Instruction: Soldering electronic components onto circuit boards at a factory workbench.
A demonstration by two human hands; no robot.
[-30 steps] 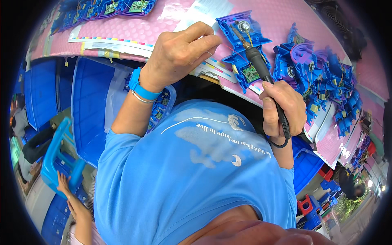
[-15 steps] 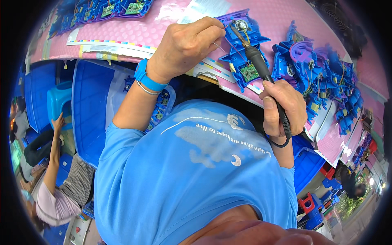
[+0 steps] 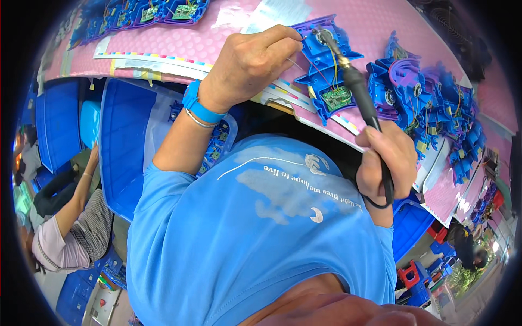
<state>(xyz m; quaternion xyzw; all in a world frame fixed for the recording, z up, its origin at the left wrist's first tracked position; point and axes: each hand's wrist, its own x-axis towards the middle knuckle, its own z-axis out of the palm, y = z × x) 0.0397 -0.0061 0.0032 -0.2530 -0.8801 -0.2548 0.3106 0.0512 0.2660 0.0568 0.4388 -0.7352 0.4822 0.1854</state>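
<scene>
Overhead, head view only: left hand (image 3: 247,68) pinching thin solder wire (image 3: 296,64), fingers pressed together, wire running right toward blue plastic housing (image 3: 326,62) lying on pink bench mat (image 3: 179,41). Right hand (image 3: 386,163) fisted around soldering iron (image 3: 356,89), long axis slanting up-left, tip touching housing's round top part, just beside the wire end. Left hand nearer the joint. Versus a second ago: left hand nudged right toward housing, iron barely moved; seated person (image 3: 65,228) at lower left shifted.
</scene>
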